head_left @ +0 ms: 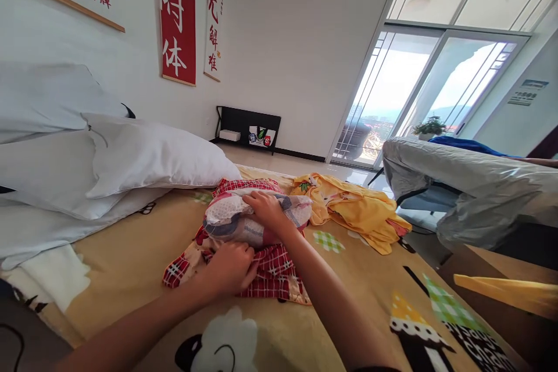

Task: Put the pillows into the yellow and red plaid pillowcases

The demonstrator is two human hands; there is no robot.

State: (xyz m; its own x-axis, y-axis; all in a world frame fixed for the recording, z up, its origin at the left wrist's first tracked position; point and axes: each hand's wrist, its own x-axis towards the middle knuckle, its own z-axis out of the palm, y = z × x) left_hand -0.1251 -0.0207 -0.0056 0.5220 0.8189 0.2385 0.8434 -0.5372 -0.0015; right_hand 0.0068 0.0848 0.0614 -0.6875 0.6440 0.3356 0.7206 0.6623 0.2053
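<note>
A folded bundle of patterned cloth [226,222], pale with grey and pinkish patches, lies on a red plaid garment [279,273] spread over the bed. My right hand [267,209] is on top of the bundle, its fingers curled over the upper part of the cloth. Below the bundle's near edge, my left hand [231,267] is closed in a fist against the red plaid fabric; its fingertips are hidden, so exactly which layer it grips is hard to see. Beyond the bundle, more red plaid cloth shows.
Yellow clothing [361,209] lies crumpled to the right on the tan patterned bed cover [349,296]. White pillows [165,154] are piled at the left. A plastic-covered piece of furniture [471,180] and a cardboard box [492,296] stand at the right, a black low shelf [248,122] by the wall.
</note>
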